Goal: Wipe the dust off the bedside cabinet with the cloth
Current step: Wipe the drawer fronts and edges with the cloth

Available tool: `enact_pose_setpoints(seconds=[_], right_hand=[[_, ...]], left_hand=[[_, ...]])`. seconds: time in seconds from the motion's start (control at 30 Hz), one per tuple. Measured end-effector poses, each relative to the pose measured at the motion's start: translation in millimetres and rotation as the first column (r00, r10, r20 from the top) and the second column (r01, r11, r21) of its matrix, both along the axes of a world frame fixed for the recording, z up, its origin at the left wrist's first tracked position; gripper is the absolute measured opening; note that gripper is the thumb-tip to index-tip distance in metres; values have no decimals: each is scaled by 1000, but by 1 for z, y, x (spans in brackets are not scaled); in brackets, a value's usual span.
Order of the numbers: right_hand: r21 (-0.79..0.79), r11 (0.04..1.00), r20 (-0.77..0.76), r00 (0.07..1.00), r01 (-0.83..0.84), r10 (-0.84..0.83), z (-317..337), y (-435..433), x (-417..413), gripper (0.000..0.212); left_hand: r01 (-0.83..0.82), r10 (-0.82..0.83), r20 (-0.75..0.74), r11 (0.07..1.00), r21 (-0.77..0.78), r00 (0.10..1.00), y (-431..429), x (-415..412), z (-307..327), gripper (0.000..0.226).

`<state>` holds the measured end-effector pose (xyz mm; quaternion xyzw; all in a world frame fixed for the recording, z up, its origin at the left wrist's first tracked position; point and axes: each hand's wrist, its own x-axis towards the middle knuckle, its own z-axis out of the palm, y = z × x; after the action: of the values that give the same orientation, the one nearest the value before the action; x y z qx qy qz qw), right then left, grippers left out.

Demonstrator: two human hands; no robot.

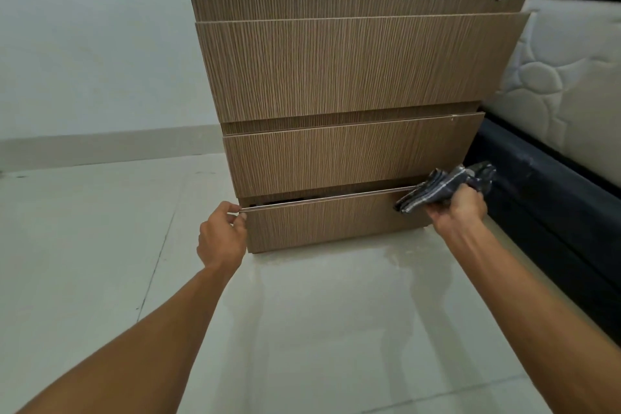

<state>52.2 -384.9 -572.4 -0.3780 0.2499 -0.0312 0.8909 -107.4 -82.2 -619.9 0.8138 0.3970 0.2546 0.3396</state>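
Observation:
The bedside cabinet is brown wood grain with stacked drawer fronts and a round lock at its top right. Its bottom drawer stands slightly pulled out, showing a dark gap above it. My left hand pinches the top left corner of that drawer front. My right hand grips a dark checked cloth, bunched up, which rests against the drawer's top right edge.
A white quilted mattress on a dark bed base stands close against the cabinet's right side. Pale floor tiles spread to the left and in front. A white wall rises behind on the left.

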Motion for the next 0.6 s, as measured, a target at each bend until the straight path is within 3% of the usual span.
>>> enact_pose_setpoints(seconds=[0.2, 0.6], right_hand=[[-1, 995, 29, 994, -104, 104, -6, 0, -5, 33], [-34, 979, 34, 978, -203, 205, -14, 16, -16, 33]], left_hand=[[-15, 15, -17, 1000, 3, 1000, 4, 11, 3, 13], [-24, 25, -26, 999, 33, 999, 6, 13, -3, 17]])
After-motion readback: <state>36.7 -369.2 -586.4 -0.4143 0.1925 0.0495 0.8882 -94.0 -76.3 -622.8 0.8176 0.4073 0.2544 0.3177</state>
